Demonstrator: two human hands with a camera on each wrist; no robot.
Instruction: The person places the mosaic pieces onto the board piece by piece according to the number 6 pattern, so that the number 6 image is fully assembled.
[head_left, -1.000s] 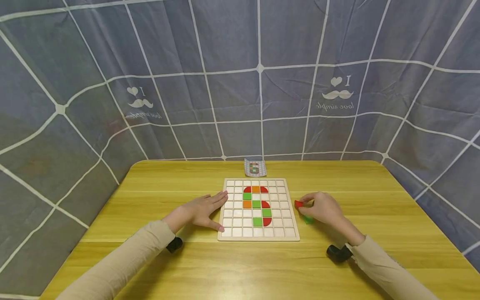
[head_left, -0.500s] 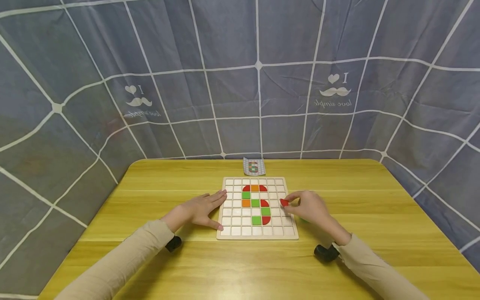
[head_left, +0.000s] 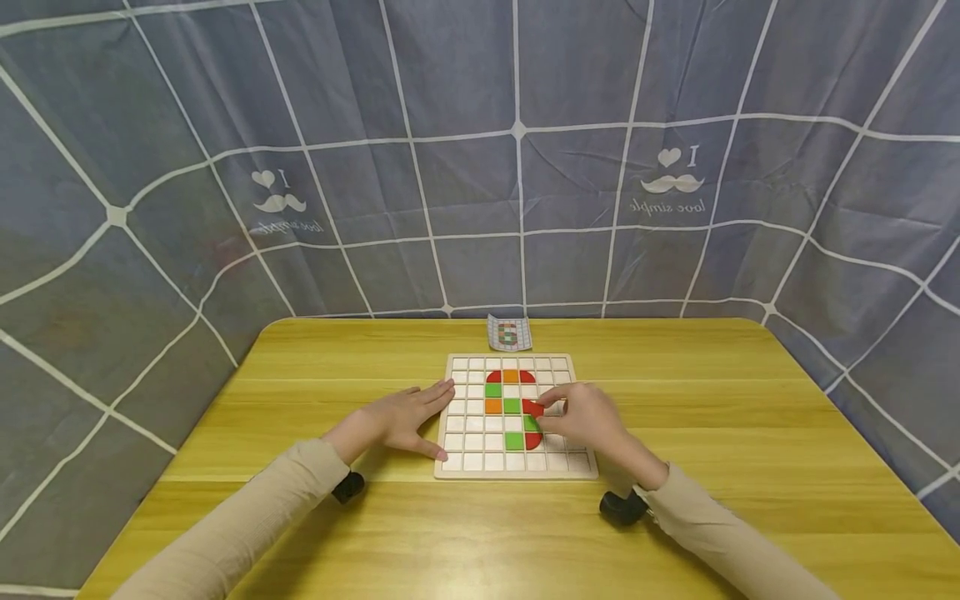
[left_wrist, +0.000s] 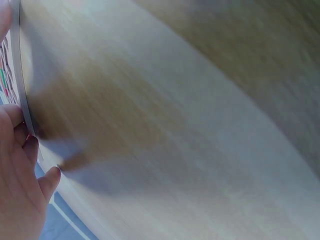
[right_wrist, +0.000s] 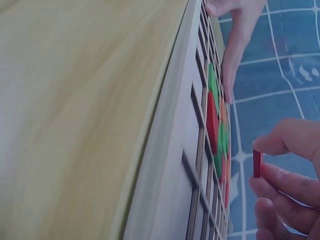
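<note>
A square wooden grid board (head_left: 459, 461) lies on the table, with red, orange and green tiles set in a curved figure. My left hand (head_left: 401, 423) rests with spread, straight fingers at the board's left edge. Over the board's middle, my right hand (head_left: 588, 414) pinches a red tile (right_wrist: 257, 164) between thumb and fingers. The right wrist view shows this tile edge-on and raised above the board. In the head view it overlaps the placed red tile in the middle row. Below that spot sit a green tile (head_left: 531, 423) and a rounded red tile (head_left: 533, 440).
Behind the board lies a small creased card (head_left: 510, 334) printed with a coloured grid figure. The yellow wooden table (head_left: 480, 533) extends on all sides. A grey checked curtain (head_left: 480, 200) hangs behind it. Black wrist devices (head_left: 622, 507) sit under both wrists.
My right hand has carried the red tile leftward from beside the board to over its middle. The green piece on the table at right is now hidden. My left hand stays put.
</note>
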